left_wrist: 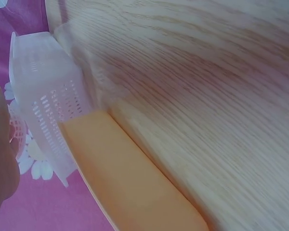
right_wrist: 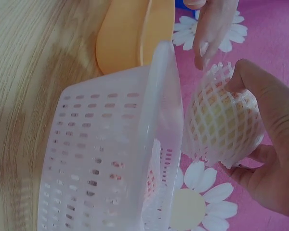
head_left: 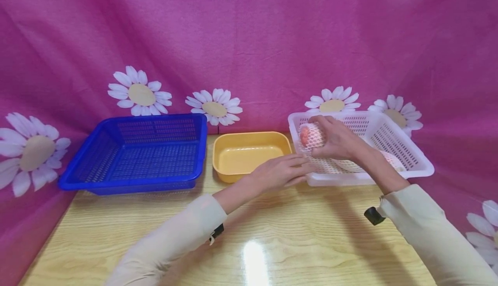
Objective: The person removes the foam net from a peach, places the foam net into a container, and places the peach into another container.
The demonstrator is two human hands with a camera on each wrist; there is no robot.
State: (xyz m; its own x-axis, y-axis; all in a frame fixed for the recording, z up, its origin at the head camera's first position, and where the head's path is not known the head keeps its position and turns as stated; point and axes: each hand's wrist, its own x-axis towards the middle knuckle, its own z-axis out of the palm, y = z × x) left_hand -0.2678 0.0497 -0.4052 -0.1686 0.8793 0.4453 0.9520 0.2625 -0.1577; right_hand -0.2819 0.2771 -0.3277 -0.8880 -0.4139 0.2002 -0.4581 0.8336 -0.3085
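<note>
My right hand (head_left: 337, 139) grips a round red-and-yellow fruit (head_left: 310, 137) in a white foam net, held over the left part of a white slotted basket (head_left: 344, 180). In the right wrist view the thumb lies across the top of the netted fruit (right_wrist: 221, 120), with other fingers beneath it. My left hand (head_left: 281, 171) reaches across the front right corner of a yellow tub (head_left: 229, 177), fingers extended towards the basket's left rim. Its fingertips (right_wrist: 202, 50) are close to the net's edge. More netted fruit (head_left: 392, 160) lies in the basket, partly hidden by my right forearm.
A large blue slotted basket (head_left: 140, 184) stands at the left, beside the yellow tub. All three containers line the back of the wooden table (head_left: 311, 238). A pink cloth (head_left: 249, 52) with white daisies hangs directly behind them.
</note>
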